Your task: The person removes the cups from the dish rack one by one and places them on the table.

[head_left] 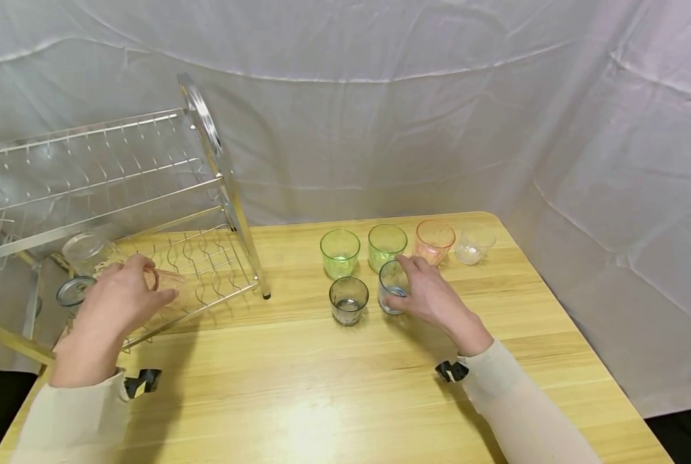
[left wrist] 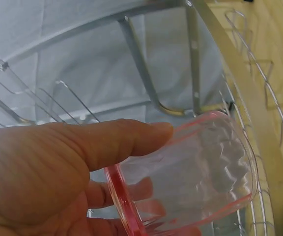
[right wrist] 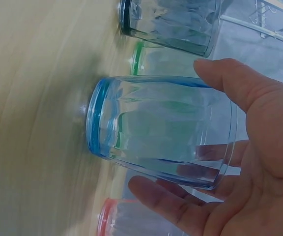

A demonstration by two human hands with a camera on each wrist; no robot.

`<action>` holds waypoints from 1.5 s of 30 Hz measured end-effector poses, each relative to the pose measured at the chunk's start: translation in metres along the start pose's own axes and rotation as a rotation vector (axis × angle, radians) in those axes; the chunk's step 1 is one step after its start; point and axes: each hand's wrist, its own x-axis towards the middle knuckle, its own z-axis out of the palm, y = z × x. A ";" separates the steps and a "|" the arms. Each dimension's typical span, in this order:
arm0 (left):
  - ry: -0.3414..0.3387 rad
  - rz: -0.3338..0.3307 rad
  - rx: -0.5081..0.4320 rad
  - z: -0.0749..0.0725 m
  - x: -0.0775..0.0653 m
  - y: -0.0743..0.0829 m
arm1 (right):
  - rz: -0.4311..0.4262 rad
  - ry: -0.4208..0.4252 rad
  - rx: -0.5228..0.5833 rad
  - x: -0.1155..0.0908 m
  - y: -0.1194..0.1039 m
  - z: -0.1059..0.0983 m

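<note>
My left hand grips a clear glass with a pink tint over the lower tier of the metal dish rack. In the left wrist view the glass lies on its side, thumb along its wall and fingers beneath, its thick red base towards the palm. On the table, my right hand holds a blue-tinted glass that stands upright. The thumb touches one side near the rim, with the fingers round the other side. Just left of it stands a grey glass.
Behind the blue glass stand two green glasses, a pink-orange glass and a clear glass in a row. The two-tier dish rack fills the left side. It holds a clear glass and a dark blue-rimmed glass.
</note>
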 end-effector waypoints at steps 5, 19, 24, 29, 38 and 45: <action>0.015 0.005 -0.034 0.002 -0.007 0.014 | 0.002 0.005 0.018 -0.002 0.002 0.000; 0.007 0.120 -0.168 0.023 -0.035 0.050 | -0.090 0.215 0.009 -0.018 -0.005 -0.005; -0.023 0.200 -0.290 0.032 -0.041 0.063 | -0.183 0.370 0.045 -0.022 -0.013 -0.003; -0.067 0.257 -0.440 0.044 -0.043 0.074 | -0.291 0.470 0.111 -0.024 -0.022 0.005; -0.172 0.292 -0.723 0.082 -0.043 0.085 | -0.388 0.466 0.193 -0.030 -0.038 0.018; -0.238 0.329 -0.798 0.099 -0.048 0.094 | -0.435 0.341 0.307 -0.039 -0.054 0.023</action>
